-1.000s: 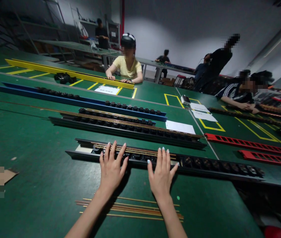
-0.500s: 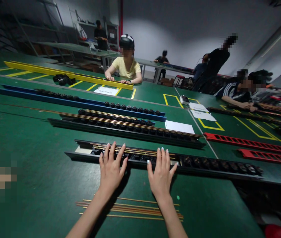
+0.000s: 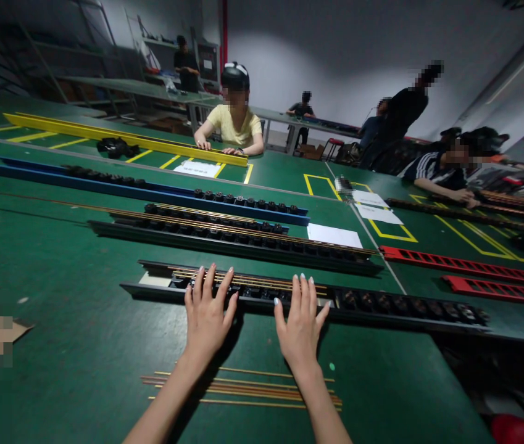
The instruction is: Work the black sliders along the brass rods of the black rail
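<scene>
The green bench carries a blue channel at eleven o'clock. At twelve, golden rods lie along a black channel; the left hand spreads over them, grip open, then the right hand, equally open. Red slotted strips lie at two.

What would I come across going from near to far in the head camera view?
Loose rods, near black rail, next black rail, blue rail, yellow rail.
</scene>
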